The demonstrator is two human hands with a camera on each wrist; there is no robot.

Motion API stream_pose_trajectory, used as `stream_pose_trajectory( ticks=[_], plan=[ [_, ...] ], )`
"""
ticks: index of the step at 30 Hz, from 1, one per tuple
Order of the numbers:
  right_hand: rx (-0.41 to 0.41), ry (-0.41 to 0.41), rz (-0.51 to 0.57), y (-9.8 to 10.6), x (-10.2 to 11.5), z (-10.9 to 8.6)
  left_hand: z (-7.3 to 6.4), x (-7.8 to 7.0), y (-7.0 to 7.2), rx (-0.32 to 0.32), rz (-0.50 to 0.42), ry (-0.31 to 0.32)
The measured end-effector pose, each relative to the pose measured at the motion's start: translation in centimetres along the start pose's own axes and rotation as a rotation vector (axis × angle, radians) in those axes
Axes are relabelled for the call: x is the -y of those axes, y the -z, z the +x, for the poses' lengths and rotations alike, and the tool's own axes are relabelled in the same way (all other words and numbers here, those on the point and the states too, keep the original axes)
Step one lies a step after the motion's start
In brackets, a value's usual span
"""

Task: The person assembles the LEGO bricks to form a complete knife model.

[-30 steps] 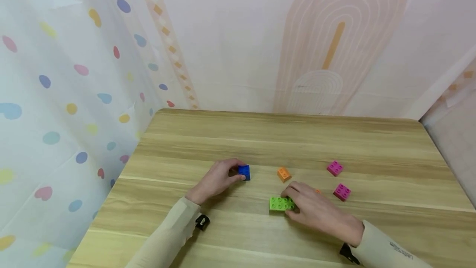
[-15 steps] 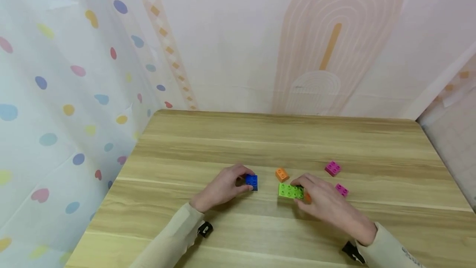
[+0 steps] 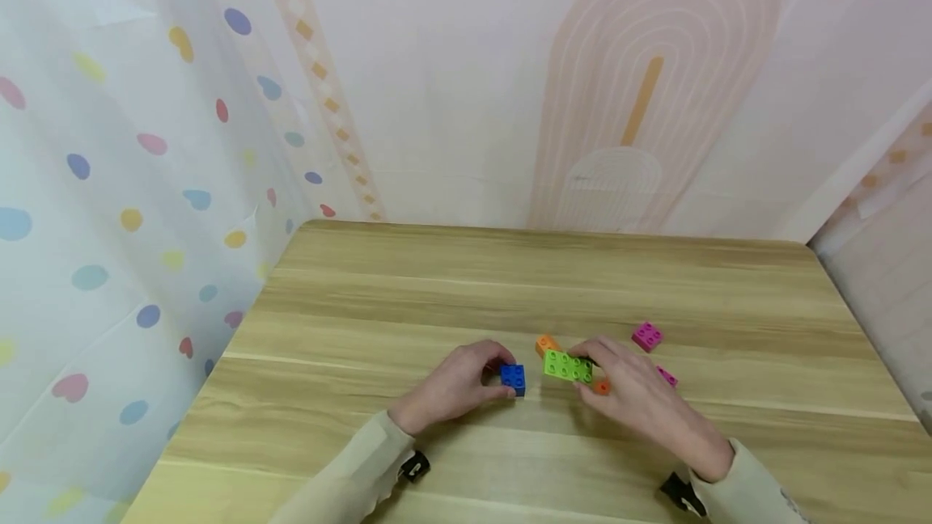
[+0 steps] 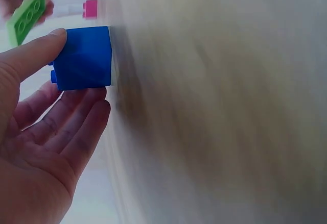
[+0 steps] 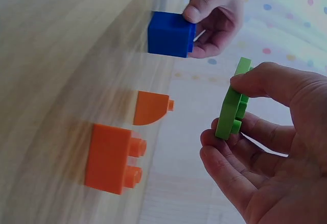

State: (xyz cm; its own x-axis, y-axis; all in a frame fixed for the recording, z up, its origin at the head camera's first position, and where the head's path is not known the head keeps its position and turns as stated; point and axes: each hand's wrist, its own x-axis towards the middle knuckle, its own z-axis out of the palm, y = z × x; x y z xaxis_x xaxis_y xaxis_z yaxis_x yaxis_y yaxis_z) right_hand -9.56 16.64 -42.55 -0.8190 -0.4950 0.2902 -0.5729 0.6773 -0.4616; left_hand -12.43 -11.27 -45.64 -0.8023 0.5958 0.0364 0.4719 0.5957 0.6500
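My left hand (image 3: 453, 386) pinches a blue toy brick (image 3: 513, 379) between thumb and fingers, low at the tabletop with its studs up. Held in my right hand (image 3: 632, 396) is a flat lime-green brick (image 3: 568, 366) with two rows of studs. The right wrist view shows this green plate (image 5: 232, 104) raised off the table, thumb on its underside and fingers at the studded side. Below it stand a larger orange brick (image 5: 108, 158) and a smaller orange brick (image 5: 150, 108) with a curved side. In the head view the green brick partly overlaps the smaller orange one (image 3: 544, 343).
Two pink bricks lie right of centre, one farther back (image 3: 646, 336) and one (image 3: 667, 376) partly hidden behind my right hand. The wooden table (image 3: 364, 289) meets patterned curtains (image 3: 451, 103) at its back and left.
My left hand has slid the blue brick right and toward me. My right hand has lifted the green brick and moved it away from me, closer to the smaller orange brick.
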Motion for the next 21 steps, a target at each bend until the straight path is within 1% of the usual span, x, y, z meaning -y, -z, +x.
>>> stream_pose_trajectory(
  ticks=[4, 8, 15, 17, 21],
  plan=[
    [-0.014, 0.014, -0.005, 0.02, 0.03, 0.22, 0.07, -0.25, -0.53, 0.004, -0.021, -0.016],
    [-0.022, 0.012, -0.02, 0.03, 0.07, 0.34, 0.12, -0.51, -0.79, 0.016, -0.043, -0.021],
    [-0.032, -0.001, -0.019, 0.21, 0.22, 0.39, 0.11, -0.79, -1.14, 0.036, -0.037, -0.022],
    [-0.026, -0.006, -0.015, 0.32, 0.3, 0.42, 0.12, -0.84, -1.13, 0.041, -0.046, -0.015],
    [-0.015, -0.011, -0.017, 0.43, 0.41, 0.48, -0.02, -0.92, -0.79, 0.049, -0.098, 0.017]
  ],
)
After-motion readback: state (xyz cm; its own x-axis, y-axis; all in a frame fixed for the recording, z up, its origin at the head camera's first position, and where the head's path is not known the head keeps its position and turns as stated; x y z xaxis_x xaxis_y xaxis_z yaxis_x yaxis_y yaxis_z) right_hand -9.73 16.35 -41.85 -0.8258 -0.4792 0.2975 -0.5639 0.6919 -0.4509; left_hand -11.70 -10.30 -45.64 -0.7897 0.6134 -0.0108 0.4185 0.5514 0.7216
